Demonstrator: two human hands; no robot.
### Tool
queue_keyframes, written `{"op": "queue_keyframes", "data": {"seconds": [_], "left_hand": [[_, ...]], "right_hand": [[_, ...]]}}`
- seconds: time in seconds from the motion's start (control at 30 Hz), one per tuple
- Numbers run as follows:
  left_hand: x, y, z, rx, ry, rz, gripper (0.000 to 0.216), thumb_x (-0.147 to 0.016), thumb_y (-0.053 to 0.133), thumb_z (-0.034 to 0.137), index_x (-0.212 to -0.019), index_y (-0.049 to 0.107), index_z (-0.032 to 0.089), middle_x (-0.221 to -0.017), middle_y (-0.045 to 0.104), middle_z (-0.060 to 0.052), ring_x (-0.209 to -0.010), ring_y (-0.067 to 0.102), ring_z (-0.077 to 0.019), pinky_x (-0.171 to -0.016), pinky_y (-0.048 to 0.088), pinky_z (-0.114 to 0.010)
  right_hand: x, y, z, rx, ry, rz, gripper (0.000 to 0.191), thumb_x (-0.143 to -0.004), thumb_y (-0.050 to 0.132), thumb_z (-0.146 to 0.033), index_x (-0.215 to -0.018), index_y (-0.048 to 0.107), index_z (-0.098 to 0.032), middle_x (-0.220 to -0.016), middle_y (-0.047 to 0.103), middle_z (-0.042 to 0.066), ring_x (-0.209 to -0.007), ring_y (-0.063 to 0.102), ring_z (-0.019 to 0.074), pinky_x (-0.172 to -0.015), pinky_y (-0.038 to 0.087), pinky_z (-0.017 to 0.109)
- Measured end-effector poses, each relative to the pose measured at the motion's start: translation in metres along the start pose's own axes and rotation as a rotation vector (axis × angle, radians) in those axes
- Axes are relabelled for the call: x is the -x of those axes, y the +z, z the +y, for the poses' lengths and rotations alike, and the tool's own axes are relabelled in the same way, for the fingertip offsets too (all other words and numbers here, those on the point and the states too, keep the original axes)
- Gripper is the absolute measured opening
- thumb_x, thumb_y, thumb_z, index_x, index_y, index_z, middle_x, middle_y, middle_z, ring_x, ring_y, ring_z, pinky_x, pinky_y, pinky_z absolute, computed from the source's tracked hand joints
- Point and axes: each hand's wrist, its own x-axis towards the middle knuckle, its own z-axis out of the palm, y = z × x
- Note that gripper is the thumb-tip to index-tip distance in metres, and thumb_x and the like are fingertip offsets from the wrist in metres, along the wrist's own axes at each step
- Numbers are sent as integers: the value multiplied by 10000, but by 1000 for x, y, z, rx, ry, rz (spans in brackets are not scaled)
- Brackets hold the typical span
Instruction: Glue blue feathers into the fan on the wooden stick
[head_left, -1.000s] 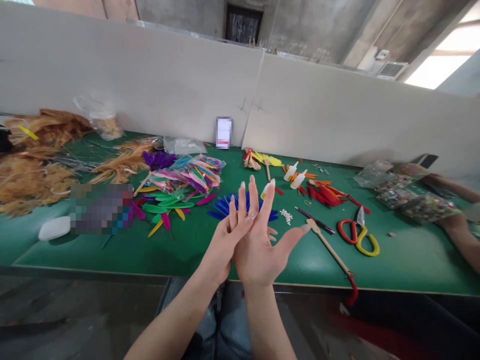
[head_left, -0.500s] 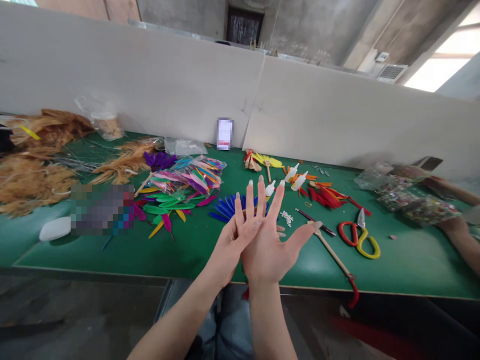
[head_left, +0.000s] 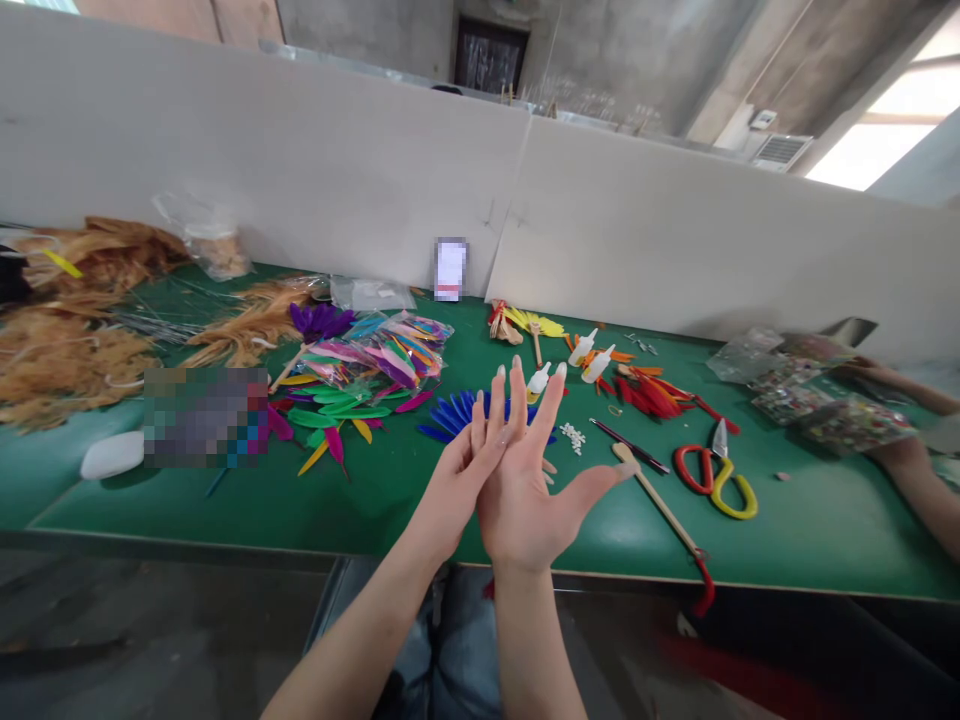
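Observation:
My right hand (head_left: 532,480) is raised palm toward me above the green table (head_left: 225,500), fingers stretched and spread, holding nothing. My left hand (head_left: 454,480) lies against its back on the left side, fingers straight and pressed to the right hand's fingers. Behind the hands lies a fan of blue feathers (head_left: 454,415). A small white glue bottle (head_left: 538,380) stands just past my fingertips. A wooden stick with a red end (head_left: 664,515) lies to the right of my right thumb.
Heaps of coloured feathers (head_left: 360,375) and tan feathers (head_left: 67,350) fill the left. Red and yellow scissors (head_left: 716,475), red feathers (head_left: 652,390) and two more glue bottles (head_left: 589,355) lie right. Another person's arm (head_left: 919,485) rests at the far right. White partition boards (head_left: 300,170) stand behind.
Both hands stayed pressed together and shifted slightly, rising a little and then easing back; the right thumb stays spread. The view drifted slightly.

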Motion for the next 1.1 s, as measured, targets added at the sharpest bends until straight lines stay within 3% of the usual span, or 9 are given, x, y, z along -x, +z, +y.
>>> {"op": "queue_keyframes", "data": {"seconds": [0.2, 0.37, 0.43, 0.6, 0.7, 0.77, 0.93, 1.0, 1.1], "left_hand": [[11, 3, 1, 14, 27, -31, 439, -834, 641, 356, -1251, 557, 248, -1276, 602, -59, -1201, 536, -254, -1003, 435, -363], [0, 13, 12, -79, -36, 107, 469, -746, 706, 436, -1106, 618, 148, -926, 729, -103, -816, 706, -272, -683, 565, -338], [-6, 14, 14, -110, -64, 135, 497, -729, 714, 460, -1105, 615, 151, -921, 726, -103, -766, 710, -270, -644, 565, -339], [-6, 1, 7, -64, -38, 14, 555, -779, 704, 364, -1289, 507, 272, -1367, 518, -64, -1220, 516, -279, -980, 454, -368], [-1, -6, -1, -28, -46, -115, 550, -814, 669, 338, -1319, 458, 278, -1404, 476, -62, -1270, 460, -281, -1012, 420, -391], [-2, -9, -6, -66, -15, -111, 546, -814, 664, 340, -1309, 442, 278, -1405, 470, -64, -1268, 459, -270, -1008, 414, -381], [-20, -19, -20, -445, 324, 131, 698, -655, 780, 375, -1201, 366, 242, -1137, 547, -81, -1050, 560, -235, -823, 465, -343], [-27, -24, -21, -689, 513, 218, 561, -658, 770, 396, -1052, 408, 227, -999, 514, -46, -928, 536, -206, -751, 448, -329], [-35, -28, -15, -1078, 675, 37, 249, -872, 543, 397, -769, 411, 213, -768, 464, -2, -749, 464, -174, -708, 411, -334]], "right_hand": [[4, 4, -2, -4, -1, 16, 762, -780, 120, -795, -1393, 330, -395, -1489, 351, -40, -1379, 290, 183, -1137, 120, 520], [8, 2, 6, 35, -19, -13, 740, -796, 120, -780, -1385, 352, -399, -1493, 341, -59, -1395, 250, 172, -1153, 91, 479], [6, -2, 7, 31, 14, -46, 749, -792, 135, -787, -1392, 348, -392, -1492, 345, -57, -1399, 237, 168, -1159, 91, 449], [-5, -13, 1, -16, 93, -44, 780, -784, 125, -797, -1446, 225, -396, -1480, 367, -36, -1396, 247, 181, -1153, 122, 469], [-9, -16, -2, 18, 106, -26, 798, -771, 111, -808, -1462, 140, -410, -1479, 366, -31, -1385, 278, 199, -1135, 167, 498], [-10, -18, -2, 69, 108, -18, 794, -771, 99, -807, -1463, 116, -418, -1487, 349, -36, -1381, 288, 209, -1119, 203, 511], [-15, -24, 0, 158, 14, -7, 760, -810, 23, -753, -1463, 163, -390, -1503, 315, -57, -1406, 213, 161, -1138, 178, 447], [-19, -28, 2, 194, -5, -4, 749, -818, 22, -743, -1460, 179, -389, -1511, 296, -66, -1410, 199, 151, -1145, 157, 433], [-25, -35, 5, 263, 9, 24, 757, -813, 27, -748, -1458, 191, -387, -1514, 287, -67, -1409, 203, 157, -1144, 157, 437]]}}
